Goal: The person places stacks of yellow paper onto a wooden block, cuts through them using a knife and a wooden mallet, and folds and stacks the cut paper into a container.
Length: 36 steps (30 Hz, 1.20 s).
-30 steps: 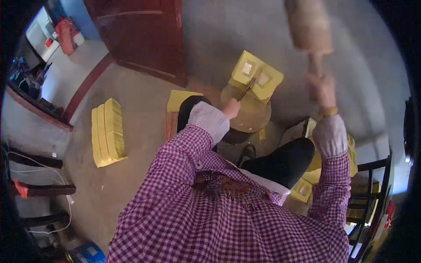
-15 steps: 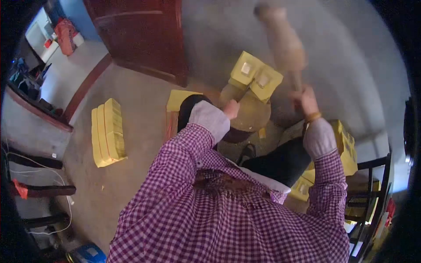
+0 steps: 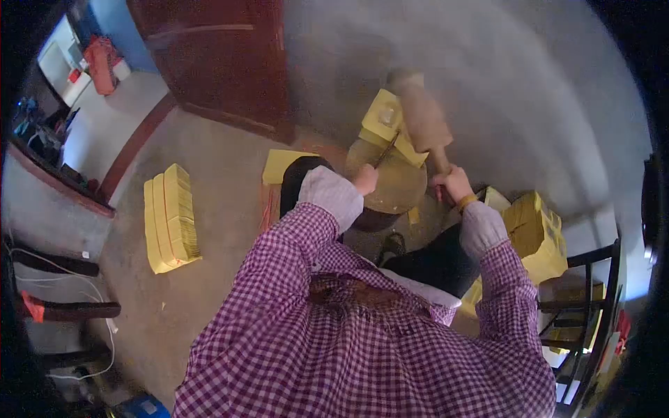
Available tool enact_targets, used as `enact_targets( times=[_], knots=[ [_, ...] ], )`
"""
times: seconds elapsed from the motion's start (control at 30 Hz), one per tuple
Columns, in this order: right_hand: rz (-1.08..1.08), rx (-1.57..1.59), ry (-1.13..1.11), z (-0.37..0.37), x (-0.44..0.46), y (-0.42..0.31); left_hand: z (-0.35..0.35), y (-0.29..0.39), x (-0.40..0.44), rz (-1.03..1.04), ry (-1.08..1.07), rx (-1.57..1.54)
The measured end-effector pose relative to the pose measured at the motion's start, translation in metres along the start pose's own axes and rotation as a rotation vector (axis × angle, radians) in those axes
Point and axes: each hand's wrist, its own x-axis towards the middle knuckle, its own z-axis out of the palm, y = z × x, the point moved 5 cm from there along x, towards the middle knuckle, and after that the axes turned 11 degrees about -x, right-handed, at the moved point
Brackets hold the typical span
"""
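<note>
My right hand (image 3: 454,184) is closed round the handle of a wooden mallet (image 3: 424,120), whose thick head is smeared by motion over the yellow paper stack (image 3: 382,115). My left hand (image 3: 365,179) grips a thin dark metal punch (image 3: 389,149), slanted with its far end at the paper. That stack lies on the far part of a round wooden block (image 3: 397,184) between my legs, and a pale square mark shows on its top. The mallet hides the stack's right side and the punch's exact tip.
A bundle of yellow paper (image 3: 169,219) sits on the floor at left. More yellow paper (image 3: 286,166) lies beside my left knee, and a larger bundle (image 3: 536,237) stands at right near a black rack (image 3: 582,306). Beyond the block are a red-brown door (image 3: 216,63) and grey wall.
The mallet has swung down and leftward from its raised position to over the paper stack, my right hand dropping with it. My left hand has stayed nearly in place with the punch.
</note>
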Motion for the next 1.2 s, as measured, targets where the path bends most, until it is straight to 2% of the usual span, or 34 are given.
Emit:
enact_targets(
  times=[0.03, 0.1, 0.13, 0.17, 0.23, 0.27, 0.3, 0.33, 0.37, 0.47, 0.53, 0.57, 0.63, 0.67, 0.7, 0.73, 0.77, 0.8, 0.83, 0.87, 0.93, 1.03, 1.1, 1.17, 1.2],
  knots=[
    [0.101, 0.314, -0.018, 0.000, -0.002, -0.010, 0.002, -0.001, -0.001, -0.021, 0.040, -0.061],
    [0.086, 0.381, 0.014, 0.014, 0.005, -0.011, 0.005, -0.012, 0.003, -0.263, 0.126, -0.379],
    [0.097, 0.288, 0.074, 0.034, 0.008, 0.004, 0.008, -0.020, 0.001, -0.496, 0.214, -0.700],
    [0.100, 0.192, 0.137, 0.055, 0.014, 0.024, -0.004, -0.015, -0.002, -0.492, 0.224, -0.701],
    [-0.177, -0.374, 0.439, 0.109, 0.026, 0.098, -0.030, 0.001, -0.026, -0.501, 0.094, -0.714],
    [0.245, 0.094, -0.109, 0.105, 0.015, 0.097, -0.033, 0.003, -0.038, -0.501, 0.097, -0.706],
    [0.231, 0.097, -0.113, 0.080, 0.005, 0.069, -0.040, 0.003, -0.051, -0.458, 0.226, -0.745],
    [0.233, 0.302, -0.197, 0.066, -0.014, 0.038, -0.039, 0.005, -0.068, -0.417, 0.340, -0.787],
    [0.239, 0.507, -0.273, 0.053, -0.033, 0.010, -0.033, 0.008, -0.082, -0.422, 0.333, -0.787],
    [0.155, 0.561, -0.205, 0.017, -0.073, -0.052, -0.024, 0.003, -0.114, -0.467, 0.412, -0.784],
    [0.117, 0.536, -0.127, 0.016, -0.083, -0.070, -0.009, 0.006, -0.125, -0.485, 0.069, -1.050],
    [0.075, 0.506, -0.044, 0.018, -0.087, -0.076, -0.013, 0.007, -0.131, -0.492, 0.061, -1.048],
    [0.042, 0.311, -0.010, 0.041, -0.095, -0.077, -0.022, 0.018, -0.138, -0.618, -0.023, -1.383],
    [0.061, 0.457, -0.042, 0.072, -0.097, -0.052, -0.020, 0.015, -0.136, -0.616, -0.021, -1.384],
    [0.152, 0.356, -0.174, 0.095, -0.104, -0.037, -0.012, 0.010, -0.135, -0.634, -0.004, -1.518],
    [0.052, 0.111, -0.170, 0.117, -0.106, -0.011, -0.002, 0.003, -0.135, -0.652, 0.013, -1.648],
    [0.054, 0.120, -0.172, 0.118, -0.111, -0.017, 0.020, -0.007, -0.135, -0.658, 0.010, -1.641],
    [0.171, 0.173, -0.278, 0.120, -0.116, -0.025, 0.046, -0.016, -0.127, -0.566, 0.024, -1.751],
    [0.295, 0.226, -0.393, 0.126, -0.124, -0.027, 0.047, -0.011, -0.131, -0.533, 0.029, -1.807],
    [0.239, 0.286, -0.323, 0.126, -0.124, -0.028, 0.048, -0.007, -0.134, -0.500, 0.031, -1.863],
    [0.266, 0.332, -0.331, 0.124, -0.127, -0.030, -0.005, 0.015, -0.143, -0.674, 0.020, -1.950],
    [0.306, 0.421, -0.347, 0.107, -0.135, -0.025, -0.004, -0.015, -0.140, -0.697, 0.068, -1.825],
    [0.437, 0.287, -0.447, 0.065, -0.152, -0.042, 0.001, -0.037, -0.135, -0.705, 0.110, -1.709],
    [0.395, 0.229, -0.416, 0.029, -0.165, -0.032, 0.004, -0.054, -0.125, -0.721, 0.123, -1.649],
    [0.367, 0.055, -0.427, 0.005, -0.170, -0.042, 0.002, -0.058, -0.111, -0.692, 0.098, -1.658]
  ],
)
